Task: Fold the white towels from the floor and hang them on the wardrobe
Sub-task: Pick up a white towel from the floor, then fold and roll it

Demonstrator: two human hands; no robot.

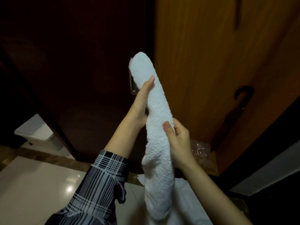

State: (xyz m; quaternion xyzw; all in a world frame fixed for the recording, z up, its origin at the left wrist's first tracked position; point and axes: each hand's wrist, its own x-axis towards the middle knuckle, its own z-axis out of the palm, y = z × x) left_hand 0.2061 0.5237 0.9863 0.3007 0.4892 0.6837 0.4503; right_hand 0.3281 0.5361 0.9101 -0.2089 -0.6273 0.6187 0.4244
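both hands are holding one bunched white towel (158, 114) up by the wardrobe (203, 62); i'm seeing left hand (142, 98) and right hand (178, 138) fingers wrapping it.

Dim room with a glare spot on the glossy floor tiles (48, 184) (upper left perhaps just shadow), wide-angle bending at edges.
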